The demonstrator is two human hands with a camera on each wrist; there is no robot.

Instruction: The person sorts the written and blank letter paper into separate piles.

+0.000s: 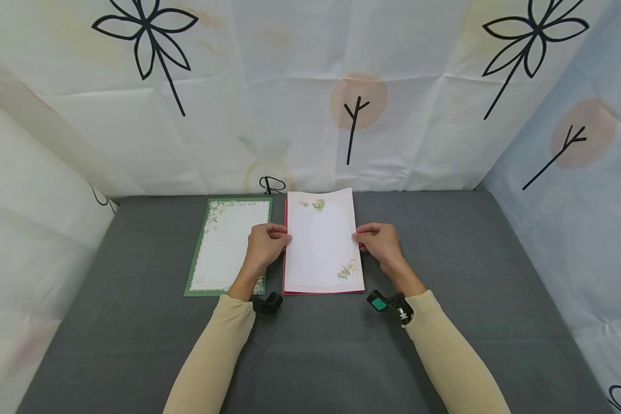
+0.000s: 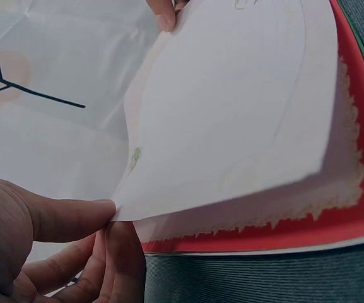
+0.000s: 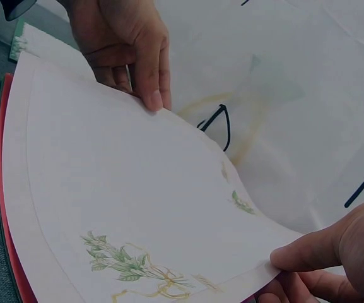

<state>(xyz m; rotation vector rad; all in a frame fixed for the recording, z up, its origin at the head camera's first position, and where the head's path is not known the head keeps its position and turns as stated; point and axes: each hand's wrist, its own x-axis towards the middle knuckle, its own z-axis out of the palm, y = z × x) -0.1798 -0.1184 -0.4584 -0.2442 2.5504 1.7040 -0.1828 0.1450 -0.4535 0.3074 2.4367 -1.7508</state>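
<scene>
A pale sheet of paper (image 1: 323, 247) with green leaf sprigs hangs slightly bowed between both hands. My left hand (image 1: 267, 244) pinches its left edge between thumb and fingers. On the opposite edge, my right hand (image 1: 380, 241) pinches it the same way. Beneath lies a red-bordered sheet (image 2: 361, 151) with a scalloped pale inner area, mostly hidden in the head view. The left wrist view shows a gap between the held paper and this red one. A thin green edge (image 2: 358, 38) peeks out under the red.
To the left, a green-bordered sheet of paper (image 1: 227, 247) lies flat on the dark grey tabletop (image 1: 310, 356), partly covered by the left forearm. A white printed cloth (image 1: 290, 115) hangs behind the table, with more cloth at both sides. Each wrist wears a small black camera (image 1: 268, 303).
</scene>
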